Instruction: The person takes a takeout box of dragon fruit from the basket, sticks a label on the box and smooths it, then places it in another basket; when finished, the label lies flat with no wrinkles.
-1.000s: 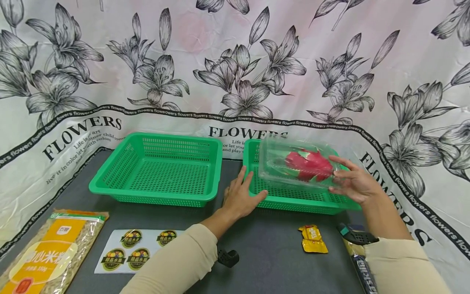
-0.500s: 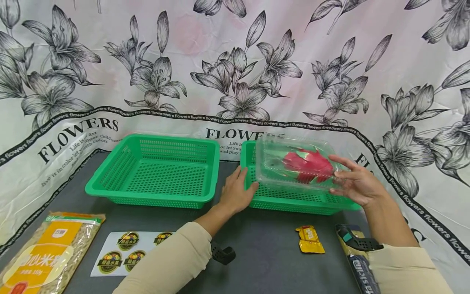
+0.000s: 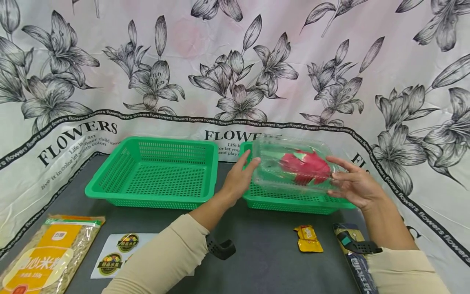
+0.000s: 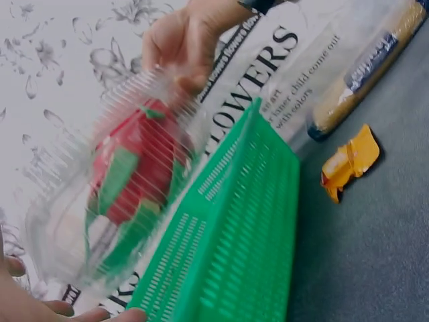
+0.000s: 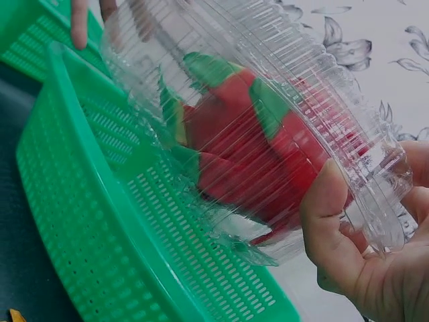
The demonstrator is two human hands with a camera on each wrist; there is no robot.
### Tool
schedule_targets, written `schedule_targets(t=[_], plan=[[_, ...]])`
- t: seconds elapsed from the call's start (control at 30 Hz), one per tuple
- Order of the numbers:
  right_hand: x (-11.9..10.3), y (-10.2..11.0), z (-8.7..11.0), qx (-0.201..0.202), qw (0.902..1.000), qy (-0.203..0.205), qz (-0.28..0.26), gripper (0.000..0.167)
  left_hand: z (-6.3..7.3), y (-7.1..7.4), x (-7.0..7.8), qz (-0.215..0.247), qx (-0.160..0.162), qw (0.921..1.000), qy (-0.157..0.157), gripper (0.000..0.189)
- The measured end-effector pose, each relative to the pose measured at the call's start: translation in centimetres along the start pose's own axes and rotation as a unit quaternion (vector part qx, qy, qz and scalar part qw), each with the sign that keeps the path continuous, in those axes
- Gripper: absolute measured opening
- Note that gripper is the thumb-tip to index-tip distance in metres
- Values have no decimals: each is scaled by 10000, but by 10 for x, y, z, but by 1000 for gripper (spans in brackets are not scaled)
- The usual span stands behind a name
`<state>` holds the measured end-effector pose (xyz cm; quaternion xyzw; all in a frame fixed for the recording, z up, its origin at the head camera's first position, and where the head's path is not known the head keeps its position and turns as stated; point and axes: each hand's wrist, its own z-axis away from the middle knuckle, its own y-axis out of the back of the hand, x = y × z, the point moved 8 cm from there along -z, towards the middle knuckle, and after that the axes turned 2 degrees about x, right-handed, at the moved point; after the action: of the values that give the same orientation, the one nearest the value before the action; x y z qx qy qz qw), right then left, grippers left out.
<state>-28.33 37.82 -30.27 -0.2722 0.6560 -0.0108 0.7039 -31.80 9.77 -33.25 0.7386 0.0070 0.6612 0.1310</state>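
Note:
A clear plastic clamshell box [image 3: 269, 167] with a red dragon fruit [image 3: 306, 166] inside is held tilted above the right green basket [image 3: 290, 204]. My right hand [image 3: 358, 183] grips the box's right end, thumb on one side and fingers on the other, as the right wrist view shows. My left hand [image 3: 236, 177] is at the box's left end, by the basket's left rim, fingers extended. In the left wrist view its fingers [image 4: 87, 314] lie below the box's near end. Whether they touch the box cannot be told.
A second green basket [image 3: 158, 175] stands on the left. In front lie a yellow-labelled bag [image 3: 47, 253], a sheet of round fruit stickers [image 3: 110, 261], a small yellow packet [image 3: 308, 239] and a dark-labelled pack [image 3: 358, 265] under the right wrist. A flowered cloth [image 3: 205, 98] hangs behind.
My left hand has risen from the right basket's left rim toward the left end of the box. The right hand keeps its grip, with the box nearly still. The view has shifted slightly.

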Motion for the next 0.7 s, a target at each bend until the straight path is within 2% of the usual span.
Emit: schedule_targets(t=[0.1, 0.23, 0.33, 0.47, 0.7], plan=[[2, -2, 0, -18, 10000, -22, 44, 46, 2, -3, 5, 294, -179, 9994, 91, 72], [5, -7, 0, -123, 9999, -43, 28, 48, 3, -4, 15, 121, -310, 9994, -100, 75], [7, -11, 1, -168, 9998, -36, 68, 48, 2, -1, 17, -80, -290, 9994, -167, 75], [9, -16, 1, -110, 9997, -30, 203, 47, 2, 6, 14, -138, -210, 9997, -41, 75], [16, -27, 5, -78, 9998, -42, 203, 46, 8, 15, 14, 191, -218, 9996, 73, 81]])
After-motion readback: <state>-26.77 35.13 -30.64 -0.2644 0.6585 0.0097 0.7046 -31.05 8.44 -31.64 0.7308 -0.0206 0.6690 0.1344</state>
